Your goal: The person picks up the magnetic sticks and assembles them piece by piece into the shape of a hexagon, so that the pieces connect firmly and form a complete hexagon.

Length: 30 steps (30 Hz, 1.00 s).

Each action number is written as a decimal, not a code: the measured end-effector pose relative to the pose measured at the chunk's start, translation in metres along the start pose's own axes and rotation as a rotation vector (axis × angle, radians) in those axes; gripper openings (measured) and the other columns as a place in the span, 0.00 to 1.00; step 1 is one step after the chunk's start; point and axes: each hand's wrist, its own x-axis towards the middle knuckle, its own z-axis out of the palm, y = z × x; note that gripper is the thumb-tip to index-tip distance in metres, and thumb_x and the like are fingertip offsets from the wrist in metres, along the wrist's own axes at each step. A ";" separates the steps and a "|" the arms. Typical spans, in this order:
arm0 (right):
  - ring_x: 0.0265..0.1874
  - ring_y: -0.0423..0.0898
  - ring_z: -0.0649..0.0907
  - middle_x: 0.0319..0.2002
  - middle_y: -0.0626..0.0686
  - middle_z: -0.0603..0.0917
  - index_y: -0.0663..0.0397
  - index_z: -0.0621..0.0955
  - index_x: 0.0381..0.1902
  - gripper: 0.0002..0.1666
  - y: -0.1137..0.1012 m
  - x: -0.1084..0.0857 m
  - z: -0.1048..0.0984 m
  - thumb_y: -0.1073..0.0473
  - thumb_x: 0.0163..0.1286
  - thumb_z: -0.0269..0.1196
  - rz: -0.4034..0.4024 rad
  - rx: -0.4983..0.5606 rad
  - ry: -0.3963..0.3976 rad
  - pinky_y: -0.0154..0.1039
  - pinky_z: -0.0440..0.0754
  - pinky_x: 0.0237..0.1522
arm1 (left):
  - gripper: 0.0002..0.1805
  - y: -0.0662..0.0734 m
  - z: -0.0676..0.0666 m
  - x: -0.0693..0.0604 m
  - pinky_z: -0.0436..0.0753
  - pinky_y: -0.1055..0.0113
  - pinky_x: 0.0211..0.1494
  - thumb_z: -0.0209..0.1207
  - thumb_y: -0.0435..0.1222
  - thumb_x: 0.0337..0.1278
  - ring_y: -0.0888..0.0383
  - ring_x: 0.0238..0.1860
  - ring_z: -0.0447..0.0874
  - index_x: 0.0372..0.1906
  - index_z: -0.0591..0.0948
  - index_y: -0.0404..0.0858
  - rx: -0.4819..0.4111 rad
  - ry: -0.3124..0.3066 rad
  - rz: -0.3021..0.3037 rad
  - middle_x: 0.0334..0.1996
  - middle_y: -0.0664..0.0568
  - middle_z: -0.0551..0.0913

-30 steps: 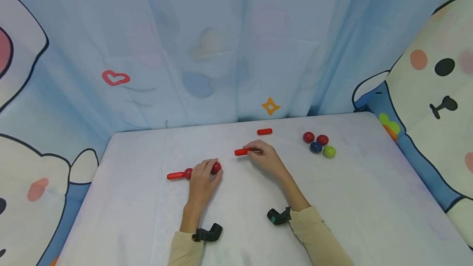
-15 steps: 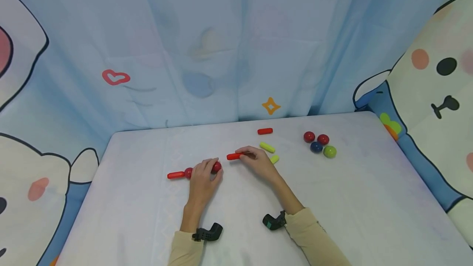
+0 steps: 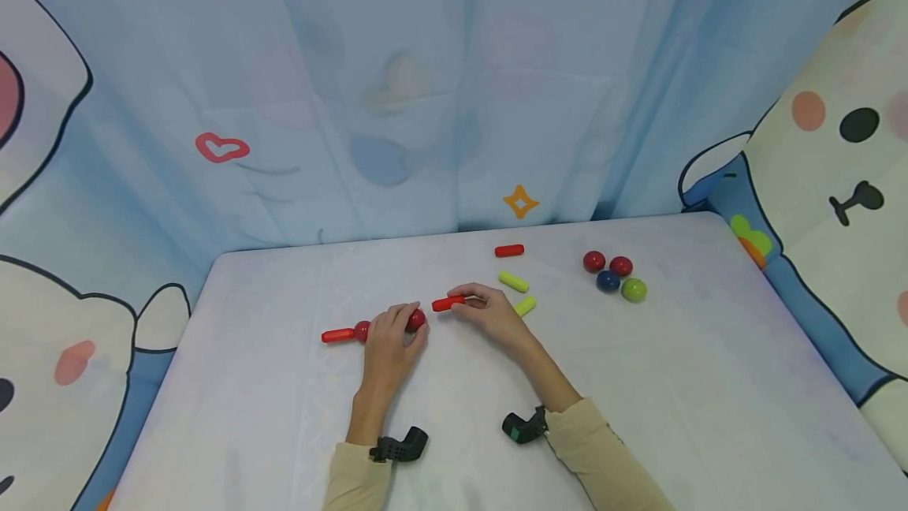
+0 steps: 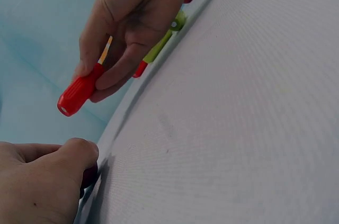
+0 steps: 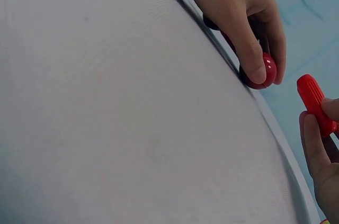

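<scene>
A row with a red stick (image 3: 337, 335) at its left end and a red ball (image 3: 362, 330) beside it lies at the table's left middle. My left hand (image 3: 386, 349) grips this row, with another red ball (image 3: 415, 320) at the fingertips; the fingers hide its middle part. Just right of that ball my right hand (image 3: 491, 317) pinches a short red stick (image 3: 448, 303) between thumb and fingers, its free end pointing left. In the left wrist view the red stick (image 4: 79, 92) is ribbed, with a small hole in its end, held apart from the left hand (image 4: 45, 181).
Behind the right hand lie two yellow-green sticks (image 3: 514, 282) and a red stick (image 3: 509, 251). Farther right, two red balls (image 3: 594, 262), a blue ball (image 3: 608, 282) and a green ball (image 3: 634, 290) sit together. A blue curtain (image 3: 397, 101) hangs behind the table (image 3: 269, 416).
The right hand has moved left and slightly nearer with its red stick, toward the left hand's ball. The yellow-green sticks have come into view behind it. The left hand stays in place.
</scene>
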 end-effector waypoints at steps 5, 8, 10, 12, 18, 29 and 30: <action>0.48 0.44 0.84 0.54 0.52 0.83 0.48 0.82 0.52 0.17 0.001 0.000 0.003 0.54 0.66 0.65 -0.009 -0.028 -0.008 0.36 0.82 0.53 | 0.22 0.000 0.000 0.000 0.79 0.52 0.60 0.66 0.41 0.56 0.51 0.52 0.81 0.57 0.79 0.45 -0.008 0.008 0.005 0.50 0.50 0.83; 0.48 0.44 0.84 0.53 0.52 0.83 0.48 0.83 0.51 0.16 0.001 0.000 0.005 0.54 0.66 0.65 -0.009 -0.060 0.013 0.38 0.82 0.53 | 0.22 0.000 0.000 0.000 0.79 0.53 0.60 0.66 0.42 0.56 0.51 0.52 0.81 0.57 0.79 0.44 -0.006 0.008 0.009 0.50 0.50 0.83; 0.48 0.44 0.84 0.53 0.52 0.84 0.48 0.83 0.50 0.15 0.001 -0.001 0.006 0.55 0.66 0.65 -0.008 -0.091 0.026 0.39 0.82 0.53 | 0.22 0.000 0.000 0.000 0.79 0.52 0.60 0.66 0.42 0.56 0.51 0.52 0.81 0.56 0.80 0.44 -0.008 0.008 0.011 0.50 0.50 0.84; 0.48 0.45 0.83 0.52 0.52 0.84 0.48 0.83 0.50 0.15 0.000 -0.001 0.008 0.55 0.65 0.65 -0.007 -0.119 0.034 0.41 0.82 0.54 | 0.21 0.000 0.000 0.000 0.78 0.53 0.60 0.65 0.41 0.57 0.50 0.52 0.81 0.56 0.80 0.44 -0.008 0.006 0.011 0.50 0.50 0.84; 0.49 0.46 0.82 0.52 0.51 0.84 0.47 0.83 0.51 0.15 0.001 -0.003 0.013 0.55 0.67 0.64 -0.012 -0.194 0.041 0.45 0.81 0.55 | 0.21 0.000 -0.001 0.000 0.78 0.53 0.60 0.65 0.41 0.57 0.50 0.51 0.81 0.56 0.80 0.44 -0.007 0.010 0.018 0.49 0.50 0.84; 0.54 0.49 0.82 0.54 0.52 0.84 0.47 0.82 0.54 0.17 0.003 -0.003 0.018 0.57 0.69 0.61 -0.034 -0.231 0.023 0.47 0.80 0.57 | 0.22 0.000 -0.001 0.000 0.78 0.53 0.60 0.66 0.41 0.56 0.50 0.52 0.81 0.56 0.80 0.44 -0.010 0.015 0.041 0.50 0.50 0.84; 0.54 0.49 0.82 0.54 0.52 0.84 0.47 0.82 0.55 0.17 0.003 -0.003 0.018 0.57 0.69 0.61 -0.035 -0.231 0.022 0.47 0.80 0.57 | 0.22 0.000 -0.001 0.000 0.78 0.53 0.60 0.66 0.41 0.56 0.50 0.52 0.81 0.56 0.80 0.44 -0.011 0.015 0.042 0.49 0.50 0.84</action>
